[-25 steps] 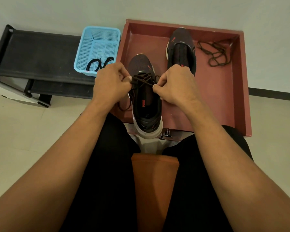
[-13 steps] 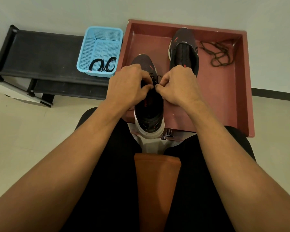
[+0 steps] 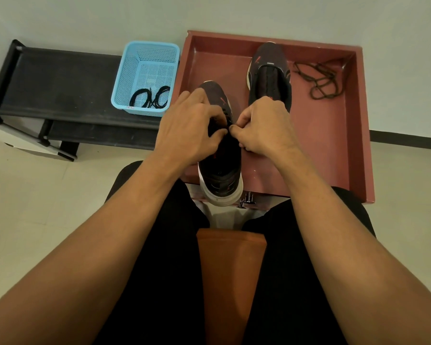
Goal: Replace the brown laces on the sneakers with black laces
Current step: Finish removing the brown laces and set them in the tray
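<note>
A dark sneaker with a white sole (image 3: 220, 175) stands in the red tray (image 3: 339, 155), heel toward me. My left hand (image 3: 192, 125) and my right hand (image 3: 261, 125) meet over its tongue, fingers curled and pinching its lace, which they mostly hide. The second dark sneaker (image 3: 269, 75) lies farther back in the tray without a lace. A loose brown lace (image 3: 321, 80) lies bunched at the tray's far right. A coiled black lace (image 3: 151, 97) sits in the blue basket (image 3: 144, 61).
The basket rests on a low black shelf (image 3: 55, 88) at the left, against the wall. My knees in black trousers flank a brown stool edge (image 3: 230, 247). Pale tiled floor lies on both sides.
Both hands have come together from either side of the sneaker to meet over its tongue. The stretched lace ends are no longer visible. The view has shifted slightly.
</note>
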The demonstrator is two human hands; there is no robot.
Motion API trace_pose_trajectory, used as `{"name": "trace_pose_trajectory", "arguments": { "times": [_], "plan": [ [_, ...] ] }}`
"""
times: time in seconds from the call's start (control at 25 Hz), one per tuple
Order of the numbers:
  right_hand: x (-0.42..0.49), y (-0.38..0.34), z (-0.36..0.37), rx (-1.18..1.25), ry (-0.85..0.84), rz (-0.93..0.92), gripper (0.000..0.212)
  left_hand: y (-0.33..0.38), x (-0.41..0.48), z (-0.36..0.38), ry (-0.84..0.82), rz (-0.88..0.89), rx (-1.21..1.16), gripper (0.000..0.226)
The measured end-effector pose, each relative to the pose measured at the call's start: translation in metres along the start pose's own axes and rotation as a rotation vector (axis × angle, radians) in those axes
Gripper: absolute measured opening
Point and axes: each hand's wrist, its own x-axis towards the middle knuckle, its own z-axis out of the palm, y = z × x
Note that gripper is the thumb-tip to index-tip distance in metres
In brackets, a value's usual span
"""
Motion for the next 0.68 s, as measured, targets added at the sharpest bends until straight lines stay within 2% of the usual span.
{"name": "trace_pose_trajectory", "arguments": {
  "times": [0.24, 0.4, 0.48, 0.68],
  "plan": [
    [-0.003, -0.003, -0.001, 0.017, -0.008, -0.001, 0.015, 0.001, 0.005, 0.003, -0.033, -0.058, 0.011, 0.019],
    [-0.002, 0.000, 0.000, 0.049, -0.005, 0.041, 0.019, -0.024, 0.000, -0.005, 0.123, -0.385, -0.108, 0.010],
    [-0.001, 0.002, -0.001, 0.069, -0.010, 0.063, 0.018, -0.034, -0.002, -0.007, 0.169, -0.479, -0.136, 0.010],
    [-0.003, 0.002, -0.002, 0.106, -0.018, 0.069, 0.018, -0.036, 0.001, -0.006, 0.213, -0.468, -0.133, 0.016]
  ]
}}
